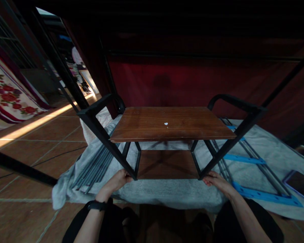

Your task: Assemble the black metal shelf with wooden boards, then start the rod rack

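Observation:
A small two-tier shelf stands in front of me on grey cloth. Its brown wooden top board [172, 123] has a small white spot, and a lower board [167, 163] sits beneath. Black metal side frames [98, 126] rise at both ends. My left hand [119, 181], with a dark band on its wrist, is closed at the near lower left corner of the frame. At the matching right corner, my right hand [216, 180] is closed too. The frame partly hides the fingertips of both hands.
Grey tubes [93, 168] lie on the cloth [167, 192] at left. To the right are rods joined by blue strips [266, 195] and a phone [299, 183]. Dark posts [22, 167] and a red fabric panel [167, 81] surround the shelf. A floral cloth [10, 94] hangs far left.

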Tool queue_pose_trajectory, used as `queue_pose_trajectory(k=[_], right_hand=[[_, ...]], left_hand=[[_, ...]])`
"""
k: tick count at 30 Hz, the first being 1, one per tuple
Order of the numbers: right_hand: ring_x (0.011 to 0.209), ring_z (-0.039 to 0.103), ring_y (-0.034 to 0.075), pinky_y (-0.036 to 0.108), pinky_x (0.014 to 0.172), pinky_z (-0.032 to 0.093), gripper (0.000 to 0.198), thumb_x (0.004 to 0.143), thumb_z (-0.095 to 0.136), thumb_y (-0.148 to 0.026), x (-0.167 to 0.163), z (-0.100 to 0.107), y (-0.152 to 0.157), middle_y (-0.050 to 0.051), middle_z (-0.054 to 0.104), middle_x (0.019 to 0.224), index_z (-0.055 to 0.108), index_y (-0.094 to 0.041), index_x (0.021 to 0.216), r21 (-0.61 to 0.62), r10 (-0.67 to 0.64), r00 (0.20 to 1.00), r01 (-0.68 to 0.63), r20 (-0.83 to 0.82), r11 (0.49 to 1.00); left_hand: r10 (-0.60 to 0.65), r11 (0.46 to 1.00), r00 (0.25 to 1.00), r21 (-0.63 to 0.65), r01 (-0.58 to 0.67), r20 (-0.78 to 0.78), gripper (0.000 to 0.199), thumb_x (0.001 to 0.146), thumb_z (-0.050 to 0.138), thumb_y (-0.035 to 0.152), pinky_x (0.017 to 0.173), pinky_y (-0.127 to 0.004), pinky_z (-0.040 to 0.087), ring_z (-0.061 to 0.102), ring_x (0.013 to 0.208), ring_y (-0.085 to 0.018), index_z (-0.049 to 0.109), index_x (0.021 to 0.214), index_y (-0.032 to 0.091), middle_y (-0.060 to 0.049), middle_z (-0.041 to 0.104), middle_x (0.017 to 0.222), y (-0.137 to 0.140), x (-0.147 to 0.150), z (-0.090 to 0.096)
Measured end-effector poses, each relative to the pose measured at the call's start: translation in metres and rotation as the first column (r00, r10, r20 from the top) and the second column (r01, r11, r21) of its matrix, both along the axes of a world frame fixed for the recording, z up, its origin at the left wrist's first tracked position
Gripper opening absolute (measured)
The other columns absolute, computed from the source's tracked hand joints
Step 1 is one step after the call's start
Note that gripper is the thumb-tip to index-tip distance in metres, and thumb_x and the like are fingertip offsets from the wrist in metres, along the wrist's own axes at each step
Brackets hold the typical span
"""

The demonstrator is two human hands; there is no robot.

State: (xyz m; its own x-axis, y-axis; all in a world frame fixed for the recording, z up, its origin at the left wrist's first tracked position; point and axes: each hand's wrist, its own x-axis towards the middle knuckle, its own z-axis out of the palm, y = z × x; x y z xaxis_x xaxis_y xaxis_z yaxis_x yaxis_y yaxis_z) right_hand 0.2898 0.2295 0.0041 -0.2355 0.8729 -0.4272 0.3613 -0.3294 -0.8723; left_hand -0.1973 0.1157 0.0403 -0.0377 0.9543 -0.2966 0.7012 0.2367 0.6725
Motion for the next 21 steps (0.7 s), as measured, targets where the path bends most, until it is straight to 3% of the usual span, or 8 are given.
queue_pose_trajectory(k=[8, 15, 21], right_hand=[[0.061, 0.054, 0.013, 0.025, 0.057, 0.043, 0.020, 0.061, 0.068, -0.034, 0.001, -0.002, 0.004, 0.000, 0.061, 0.067, 0.065, -0.019, 0.073, 0.000, 0.007, 1.000, -0.007, -0.024, 1.000], [0.052, 0.051, 0.010, 0.022, 0.051, 0.041, 0.011, 0.062, 0.064, -0.024, -0.004, -0.013, 0.005, -0.001, 0.059, 0.060, 0.059, -0.020, 0.070, -0.155, -0.155, 0.985, 0.142, -0.074, 0.978], [0.051, 0.051, 0.010, 0.021, 0.049, 0.040, 0.012, 0.066, 0.067, -0.027, -0.009, -0.009, 0.004, 0.000, 0.060, 0.059, 0.060, -0.019, 0.073, -0.161, -0.188, 0.981, 0.177, -0.053, 0.971]], left_hand=[[-0.012, 0.999, 0.997, 0.037, 0.010, 0.077, 0.025, 0.069, 0.055, 0.017, 0.083, -0.027, 0.049, 0.060, 0.094, -0.024, 0.070, 0.088, 0.011, -0.004, 0.072, 0.089, 0.001, -0.003, -0.007], [-0.023, 0.999, 0.998, 0.025, 0.024, -0.053, 0.024, 0.070, 0.057, 0.021, 0.080, -0.030, 0.049, 0.060, 0.089, -0.024, 0.071, 0.088, 0.011, -0.005, 0.070, 0.086, 0.004, 0.002, 0.008], [-0.025, 1.000, 0.998, 0.016, 0.026, -0.050, 0.028, 0.069, 0.055, 0.022, 0.083, -0.031, 0.050, 0.061, 0.092, -0.024, 0.070, 0.092, 0.015, -0.003, 0.069, 0.084, 0.003, 0.000, 0.008]])
